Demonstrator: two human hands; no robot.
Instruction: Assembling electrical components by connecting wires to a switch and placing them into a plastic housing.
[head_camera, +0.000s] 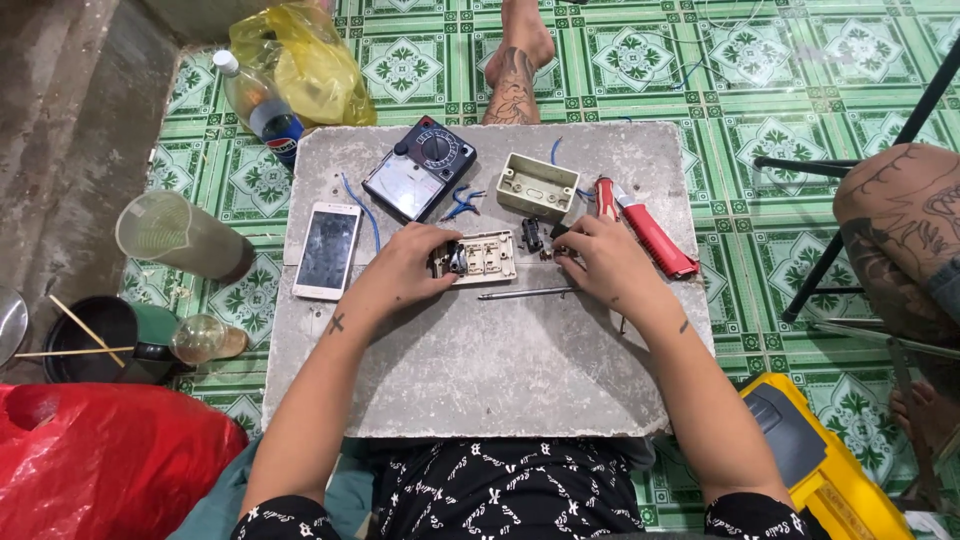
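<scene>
On the slab (480, 370) at mid-frame, the switch plate (480, 258) lies centre, with the phone (327, 250) to its left and the meter (418, 168) and box (538, 186) above it. The cutter (655, 238) lies to the right, and the screwdriver (525, 294) just below the plate.

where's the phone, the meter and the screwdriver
phone (327, 250), head view, middle of its screen
meter (419, 168), head view, centre of its dark case
screwdriver (525, 294), head view, middle of its thin metal shaft

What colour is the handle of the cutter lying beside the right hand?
Red, with a grey blade end; the cutter shows best in the head view, just beyond the right hand.
</scene>
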